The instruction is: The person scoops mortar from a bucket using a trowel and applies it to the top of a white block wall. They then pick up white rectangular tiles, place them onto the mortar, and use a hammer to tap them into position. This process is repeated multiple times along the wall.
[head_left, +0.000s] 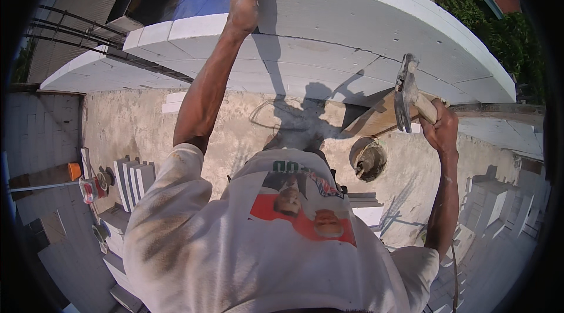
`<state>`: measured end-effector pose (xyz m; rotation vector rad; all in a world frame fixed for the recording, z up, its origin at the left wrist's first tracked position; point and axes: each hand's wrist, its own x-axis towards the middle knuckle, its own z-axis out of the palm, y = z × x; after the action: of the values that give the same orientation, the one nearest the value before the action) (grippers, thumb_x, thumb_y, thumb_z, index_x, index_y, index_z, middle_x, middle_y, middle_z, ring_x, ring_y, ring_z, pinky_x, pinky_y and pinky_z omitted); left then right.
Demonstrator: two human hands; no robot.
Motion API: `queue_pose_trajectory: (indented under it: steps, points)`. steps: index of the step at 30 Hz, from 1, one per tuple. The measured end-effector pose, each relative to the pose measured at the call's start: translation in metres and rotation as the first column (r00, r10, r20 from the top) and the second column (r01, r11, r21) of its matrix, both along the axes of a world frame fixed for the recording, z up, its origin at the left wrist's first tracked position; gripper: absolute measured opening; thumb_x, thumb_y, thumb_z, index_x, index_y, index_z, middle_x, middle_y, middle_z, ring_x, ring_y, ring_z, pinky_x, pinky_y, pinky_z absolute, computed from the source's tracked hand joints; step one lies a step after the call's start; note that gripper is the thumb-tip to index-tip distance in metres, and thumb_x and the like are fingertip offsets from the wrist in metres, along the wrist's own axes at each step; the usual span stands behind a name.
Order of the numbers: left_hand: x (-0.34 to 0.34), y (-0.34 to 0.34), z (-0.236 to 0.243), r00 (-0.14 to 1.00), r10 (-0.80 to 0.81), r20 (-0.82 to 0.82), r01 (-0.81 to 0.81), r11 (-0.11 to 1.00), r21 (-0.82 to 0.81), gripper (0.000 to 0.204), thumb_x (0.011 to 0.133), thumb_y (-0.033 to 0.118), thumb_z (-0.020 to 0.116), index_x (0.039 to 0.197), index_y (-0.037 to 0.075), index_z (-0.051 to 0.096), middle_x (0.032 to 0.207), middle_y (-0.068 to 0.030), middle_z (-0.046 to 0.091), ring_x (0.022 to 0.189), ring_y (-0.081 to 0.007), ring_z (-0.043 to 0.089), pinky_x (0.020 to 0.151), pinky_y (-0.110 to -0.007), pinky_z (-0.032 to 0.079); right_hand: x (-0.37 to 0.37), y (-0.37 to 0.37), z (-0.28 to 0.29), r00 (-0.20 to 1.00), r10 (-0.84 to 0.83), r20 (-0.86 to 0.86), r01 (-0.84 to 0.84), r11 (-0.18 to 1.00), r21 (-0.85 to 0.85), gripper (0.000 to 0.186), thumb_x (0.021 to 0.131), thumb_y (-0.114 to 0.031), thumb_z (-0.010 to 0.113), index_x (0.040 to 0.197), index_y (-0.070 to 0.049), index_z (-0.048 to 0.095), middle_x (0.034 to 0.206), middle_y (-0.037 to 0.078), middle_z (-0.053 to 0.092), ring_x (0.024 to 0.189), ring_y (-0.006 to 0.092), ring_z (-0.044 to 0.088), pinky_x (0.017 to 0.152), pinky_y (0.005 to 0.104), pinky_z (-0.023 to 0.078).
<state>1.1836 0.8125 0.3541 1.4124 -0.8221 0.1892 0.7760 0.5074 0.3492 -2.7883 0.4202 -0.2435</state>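
A long wall of pale white blocks (329, 48) curves across the upper part of the view, its courses split by thin dark joints. At the left end of the topmost white block (352, 4), my left hand (244, 7) grips the edge, its thumb on the near side; the other fingers are partly hidden. My right hand (439, 128) is closed round the pale handle of a hammer (404, 92). The hammer's metal head is raised in front of the wall, seemingly apart from it. Shadows of my arms and the hammer fall on the wall.
A bucket (368, 159) with greyish contents stands on the concrete floor (235, 136), near a wooden board (376, 116) and a coiled wire (264, 116). Steel rebar (88, 28) juts in at the left. Loose blocks (135, 181) stand at both sides.
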Motion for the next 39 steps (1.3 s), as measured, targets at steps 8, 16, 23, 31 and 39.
queue_pose_trajectory:
  steps: [8,16,23,31,39]
  points:
    - [-0.001,-0.015,-0.002,0.99,0.144,-0.006,-0.144,0.984,-0.103,0.092,0.074,0.045,0.084,0.143,-0.001,0.045,0.127,-0.0185,0.06,0.119,-0.0284,0.06,0.104,-0.039,0.048,0.038,-0.04,-0.056,0.881,0.422,-0.213,-0.471,0.822,-0.32,0.044,0.067,-0.019,0.081,0.104,-0.009,0.06,0.086,0.012,0.072,0.074,0.0315,0.071,0.069,0.0448,0.055]
    - [-0.014,-0.015,0.001,0.977,0.215,-0.003,-0.214,0.971,-0.102,0.084,0.078,0.045,0.079,0.14,-0.001,0.047,0.124,-0.0173,0.061,0.116,-0.027,0.06,0.102,-0.039,0.047,0.061,-0.085,-0.051,0.892,0.425,-0.154,-0.452,0.842,-0.295,0.037,0.069,-0.012,0.078,0.096,-0.008,0.053,0.076,0.012,0.067,0.064,0.0315,0.068,0.059,0.0426,0.054]
    - [-0.018,-0.018,0.002,0.973,0.229,0.01,-0.227,0.968,-0.104,0.077,0.081,0.046,0.074,0.138,-0.001,0.05,0.121,-0.0163,0.061,0.114,-0.0257,0.059,0.101,-0.038,0.047,0.065,-0.092,-0.07,0.926,0.349,-0.146,-0.376,0.891,-0.256,0.04,0.062,-0.01,0.079,0.092,-0.007,0.053,0.074,0.012,0.063,0.062,0.0303,0.067,0.056,0.0426,0.053]
    - [-0.017,-0.015,-0.003,0.973,0.229,0.013,-0.227,0.969,-0.097,0.07,0.086,0.046,0.068,0.135,-0.001,0.052,0.119,-0.0151,0.062,0.111,-0.0243,0.059,0.099,-0.037,0.046,0.072,-0.092,-0.066,0.931,0.331,-0.155,-0.364,0.882,-0.299,0.04,0.062,-0.009,0.078,0.093,-0.007,0.053,0.073,0.012,0.062,0.061,0.0319,0.065,0.057,0.0418,0.053]
    - [-0.016,-0.007,-0.003,0.973,0.231,0.022,-0.228,0.969,-0.097,0.064,0.09,0.046,0.062,0.132,-0.001,0.054,0.116,-0.0139,0.063,0.109,-0.0228,0.059,0.097,-0.036,0.045,0.077,-0.072,-0.051,0.866,0.476,-0.154,-0.5,0.812,-0.301,0.038,0.071,-0.016,0.079,0.098,-0.007,0.054,0.073,0.012,0.068,0.065,0.033,0.07,0.062,0.0444,0.056]
